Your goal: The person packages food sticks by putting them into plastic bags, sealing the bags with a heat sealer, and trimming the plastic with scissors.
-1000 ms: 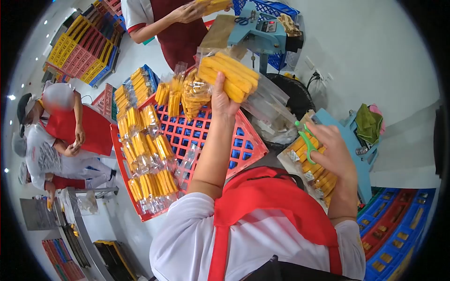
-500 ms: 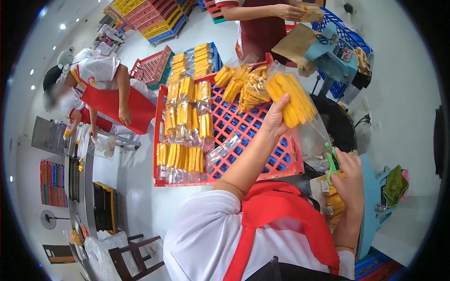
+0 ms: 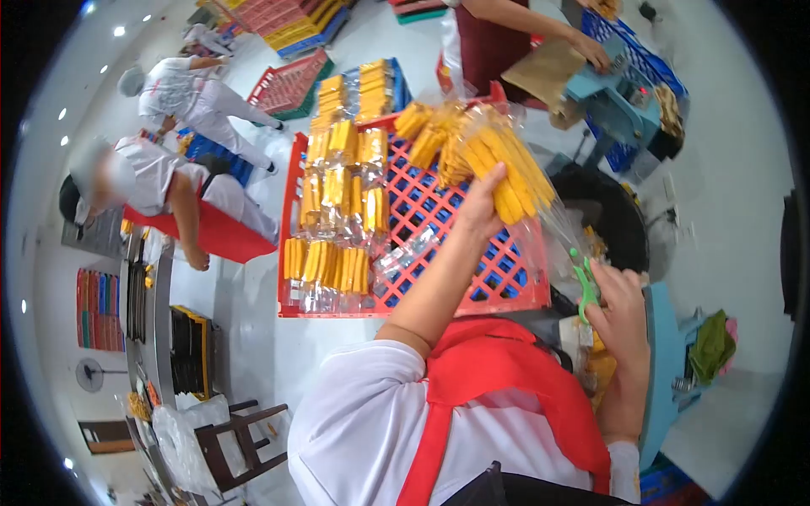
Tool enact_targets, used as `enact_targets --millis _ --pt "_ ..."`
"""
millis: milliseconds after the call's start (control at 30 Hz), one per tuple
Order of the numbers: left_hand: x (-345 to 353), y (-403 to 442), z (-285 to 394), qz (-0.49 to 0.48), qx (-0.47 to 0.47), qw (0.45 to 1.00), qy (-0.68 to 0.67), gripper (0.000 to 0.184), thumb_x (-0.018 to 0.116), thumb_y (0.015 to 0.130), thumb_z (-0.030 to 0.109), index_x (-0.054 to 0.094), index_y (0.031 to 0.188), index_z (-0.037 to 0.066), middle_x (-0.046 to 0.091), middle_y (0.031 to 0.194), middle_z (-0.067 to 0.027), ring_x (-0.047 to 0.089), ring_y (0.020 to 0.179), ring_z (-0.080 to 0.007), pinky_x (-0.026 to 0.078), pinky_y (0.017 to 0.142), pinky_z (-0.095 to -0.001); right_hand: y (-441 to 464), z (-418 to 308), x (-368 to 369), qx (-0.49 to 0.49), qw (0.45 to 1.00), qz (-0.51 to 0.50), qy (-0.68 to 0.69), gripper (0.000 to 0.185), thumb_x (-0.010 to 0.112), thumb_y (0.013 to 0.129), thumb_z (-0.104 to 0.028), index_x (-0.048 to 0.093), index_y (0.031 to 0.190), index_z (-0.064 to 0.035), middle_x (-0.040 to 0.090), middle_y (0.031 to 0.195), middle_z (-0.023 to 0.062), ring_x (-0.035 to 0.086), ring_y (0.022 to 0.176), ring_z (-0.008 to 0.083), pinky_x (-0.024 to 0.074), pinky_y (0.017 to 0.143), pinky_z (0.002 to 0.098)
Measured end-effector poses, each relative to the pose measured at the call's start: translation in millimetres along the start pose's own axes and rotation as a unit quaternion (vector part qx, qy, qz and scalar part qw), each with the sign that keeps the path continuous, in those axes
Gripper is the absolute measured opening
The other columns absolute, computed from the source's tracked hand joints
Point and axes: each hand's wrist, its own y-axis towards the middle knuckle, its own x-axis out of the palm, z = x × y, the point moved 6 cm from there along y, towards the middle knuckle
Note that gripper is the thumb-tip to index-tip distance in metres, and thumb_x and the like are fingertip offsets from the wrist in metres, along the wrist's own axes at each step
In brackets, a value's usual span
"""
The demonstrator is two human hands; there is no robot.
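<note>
A clear plastic bag of long yellow sticks [image 3: 511,169] is gripped in my left hand [image 3: 483,202], thumb across its face, above the right part of the red crate. My right hand [image 3: 621,302] is closed around small green scissors [image 3: 585,291], just below the loose end of the bag. Whether the blades touch the plastic I cannot make out. Inside the red plastic crate [image 3: 413,313], several packs of yellow sticks [image 3: 336,185] stand in rows at the left. More bagged sticks [image 3: 429,143] lie heaped at its far edge.
A blue machine [image 3: 620,114] stands beyond the crate, where a co-worker's hand [image 3: 593,52] rests. To the right are a black bin [image 3: 603,211] and a light-blue machine part [image 3: 662,363]. Co-workers [image 3: 152,185] stand at the left, near a dark stool [image 3: 240,447].
My left hand and the bag have shifted slightly left; my right hand and the scissors have moved a little left. The co-worker's hand at the back has come down to the blue machine.
</note>
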Motion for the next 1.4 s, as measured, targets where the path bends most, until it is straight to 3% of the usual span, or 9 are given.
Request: enact_targets --millis 167,267,667,867,1300,1400 --pt "8 3 -5 -0.019 -0.043 0.998 -0.040 0.041 0.056 0.080 0.017 0.039 0.115 0.005 0.050 0.106 -0.0088 0.052 0.096 -0.0232 0.045 0.082 -0.0398 -4 5 -5 0.037 0.999 0.006 0.009 0.046 0.057 0.062 -0.013 0.052 0.106 0.0004 0.055 0.099 0.0144 0.051 0.087 0.0262 0.0333 0.079 0.0348" --pt "14 2 -5 -0.026 -0.034 0.999 0.016 0.041 0.056 0.080 0.016 0.039 0.115 0.005 0.051 0.106 -0.0091 0.052 0.096 -0.0233 0.045 0.082 -0.0399 -8 8 -8 0.061 0.998 0.008 0.033 0.047 0.056 0.061 -0.013 0.052 0.107 -0.0003 0.055 0.099 0.0132 0.051 0.087 0.0254 0.0332 0.079 0.0347" --pt "31 -1 -14 -0.060 -0.019 0.998 0.017 0.042 0.059 0.077 0.015 0.041 0.114 0.005 0.051 0.106 -0.0084 0.051 0.097 -0.0230 0.043 0.084 -0.0391 -19 4 0 0.049 0.997 0.042 0.032 0.047 0.056 0.062 -0.011 0.051 0.107 0.0018 0.055 0.096 0.0130 0.052 0.085 0.0245 0.0335 0.076 0.0337" --pt "34 2 -14 -0.064 -0.009 0.997 0.040 0.044 0.060 0.076 0.015 0.040 0.114 0.005 0.051 0.105 -0.0082 0.052 0.096 -0.0228 0.044 0.083 -0.0387 -21 3 -1 0.053 0.999 0.008 0.002 0.048 0.057 0.063 -0.009 0.049 0.110 0.0022 0.055 0.097 0.0138 0.052 0.084 0.0254 0.0337 0.076 0.0337" --pt "47 38 -46 -0.061 -0.029 0.996 0.066 0.040 0.057 0.080 0.016 0.041 0.115 0.005 0.051 0.107 -0.0090 0.051 0.099 -0.0239 0.042 0.086 -0.0415 -44 50 15 0.100 0.980 0.133 0.111 0.046 0.054 0.065 -0.003 0.050 0.111 0.0006 0.057 0.097 0.0158 0.052 0.086 0.0282 0.0379 0.078 0.0337" --pt "54 45 -49 -0.046 -0.036 0.998 0.035 0.041 0.056 0.080 0.013 0.039 0.116 0.007 0.050 0.105 -0.0070 0.050 0.097 -0.0214 0.044 0.083 -0.0380 -51 55 14 0.118 0.978 0.147 0.094 0.047 0.054 0.065 -0.003 0.050 0.111 -0.0004 0.057 0.097 0.0157 0.052 0.087 0.0283 0.0381 0.078 0.0334"
